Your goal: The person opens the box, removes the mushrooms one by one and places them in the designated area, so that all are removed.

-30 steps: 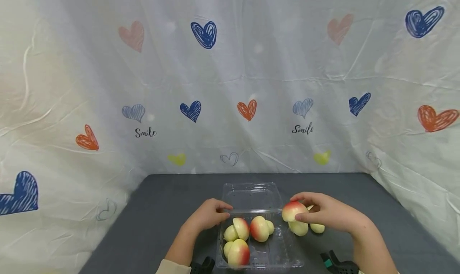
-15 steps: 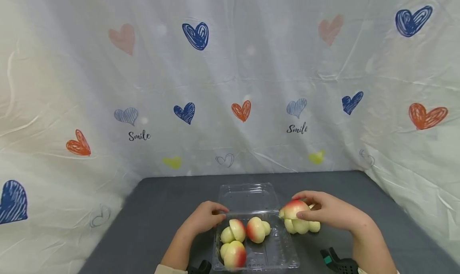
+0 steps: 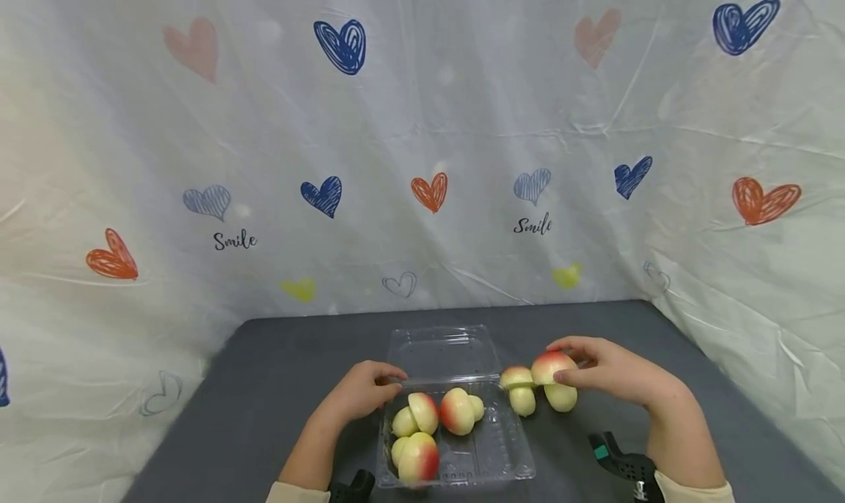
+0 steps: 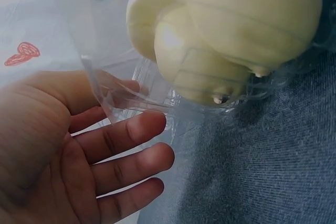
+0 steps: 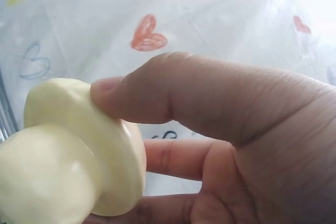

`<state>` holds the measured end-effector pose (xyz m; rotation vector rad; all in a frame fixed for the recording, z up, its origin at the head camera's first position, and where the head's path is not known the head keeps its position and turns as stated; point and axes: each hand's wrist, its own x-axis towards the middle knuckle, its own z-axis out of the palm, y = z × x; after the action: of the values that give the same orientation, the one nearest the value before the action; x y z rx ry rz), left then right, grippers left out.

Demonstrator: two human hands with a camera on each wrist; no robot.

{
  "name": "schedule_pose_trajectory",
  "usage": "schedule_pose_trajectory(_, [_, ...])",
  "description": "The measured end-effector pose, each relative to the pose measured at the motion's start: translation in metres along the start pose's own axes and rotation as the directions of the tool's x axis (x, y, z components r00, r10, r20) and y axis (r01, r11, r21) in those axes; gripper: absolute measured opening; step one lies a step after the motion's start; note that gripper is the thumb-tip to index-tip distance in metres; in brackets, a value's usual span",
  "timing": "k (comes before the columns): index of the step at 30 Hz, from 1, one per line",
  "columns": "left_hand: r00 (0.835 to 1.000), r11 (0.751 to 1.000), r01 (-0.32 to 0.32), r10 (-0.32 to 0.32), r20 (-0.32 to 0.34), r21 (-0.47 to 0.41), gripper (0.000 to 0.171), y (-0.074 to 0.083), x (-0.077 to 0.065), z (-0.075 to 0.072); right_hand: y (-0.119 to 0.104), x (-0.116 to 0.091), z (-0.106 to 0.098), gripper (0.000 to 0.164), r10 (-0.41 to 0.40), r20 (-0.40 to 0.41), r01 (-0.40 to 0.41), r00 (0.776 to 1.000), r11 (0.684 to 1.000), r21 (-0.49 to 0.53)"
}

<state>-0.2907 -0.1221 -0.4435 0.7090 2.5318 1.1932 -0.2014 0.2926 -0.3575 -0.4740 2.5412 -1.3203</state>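
Right fingers (image 5: 178, 157) pinch a red-and-yellow mushroom shape (image 3: 552, 366), now farther from the clear plastic box (image 3: 488, 452), so it remains outside. Left fingers (image 4: 134, 166) are spread.

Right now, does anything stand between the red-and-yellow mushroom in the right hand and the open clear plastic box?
Yes: a second red-and-yellow mushroom stands left of the held mushroom, near the back right corner of the clear plastic box. The box's right wall lies between; nothing visible covers its top.
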Motion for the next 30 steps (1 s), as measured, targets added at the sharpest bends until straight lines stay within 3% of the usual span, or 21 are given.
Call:
schedule_pose_trajectory(9, [1.000,0.999,0.020,-0.019,0.012,-0.029,0.030,-0.003,0.002,0.005,0.008,-0.015,-0.008,0.055,0.083,-0.106,-0.091,0.991,0.993,-0.074])
schedule_pose_trajectory(15, [1.000,1.000,0.023,-0.023,0.006,-0.008,0.032,-0.006,0.004,-0.001,0.003,-0.015,-0.014,0.059,0.098,-0.158,-0.117,0.983,0.987,-0.115])
schedule_pose_trajectory(20, [0.998,0.998,0.056,-0.055,-0.020,0.025,0.031,-0.004,0.001,-0.005,0.002,-0.012,-0.019,0.060,0.110,-0.166,-0.136,0.980,0.979,-0.154])
schedule_pose_trajectory(24, [0.996,0.996,0.079,-0.077,-0.036,0.044,0.030,0.000,0.004,-0.009,0.004,-0.009,-0.024,0.061,0.140,-0.164,-0.162,0.976,0.978,-0.129])
schedule_pose_trajectory(30, [0.995,0.993,0.102,-0.102,-0.008,0.056,0.031,0.002,0.008,-0.001,0.020,-0.016,-0.026,0.063,0.233,-0.176,-0.255,0.956,0.960,-0.112])
